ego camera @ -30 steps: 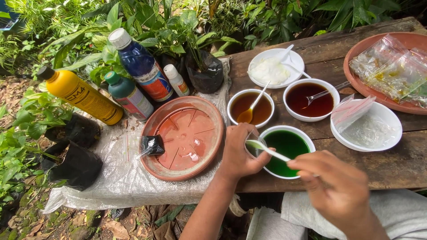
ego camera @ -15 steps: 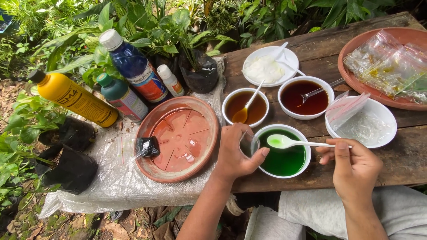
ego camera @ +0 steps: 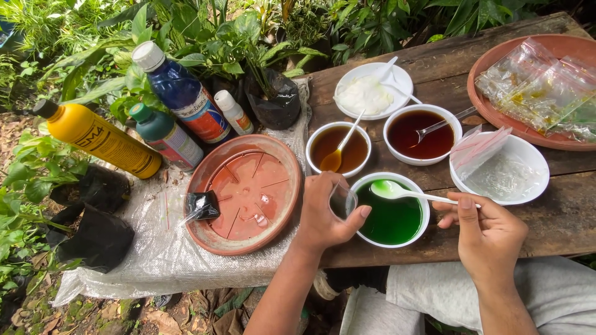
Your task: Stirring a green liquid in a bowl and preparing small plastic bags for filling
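left hand [ego camera: 326, 214] at lower centre of frame, fingers curled around a small clear bag [ego camera: 343, 201] held just left of the green bowl [ego camera: 390, 214], thumb tip on the bowl's rim. right hand [ego camera: 487, 232] at lower right, closed in a pinch on the handle of a white spoon [ego camera: 410, 193]; spoon head sits over the green liquid at the bowl's upper left, tinted green. green bowl stands at the near edge of the wooden desk [ego camera: 559, 217]. above it, centre frame: amber bowl [ego camera: 338, 149] with a spoon in it, dark red bowl [ego camera: 422, 133] with a metal spoon, and further up a white bowl [ego camera: 372, 90] with white stuff and a spoon. right of the green bowl, a white bowl holding clear bags [ego camera: 500, 170]. upper right corner: terracotta dish [ego camera: 496, 118] loaded with filled clear bags. left of centre: terracotta saucer [ego camera: 242, 192] on a woven plastic sheet [ego camera: 161, 260], a small black bag [ego camera: 202, 205] lying on its left rim. upper left: yellow bottle [ego camera: 96, 139] lying tilted, green bottle [ego camera: 164, 133], blue bottle [ego camera: 183, 93], small white bottle [ego camera: 234, 113], all just beside each other. black grow bags [ego camera: 93, 217] at far left, plants along the top edge.
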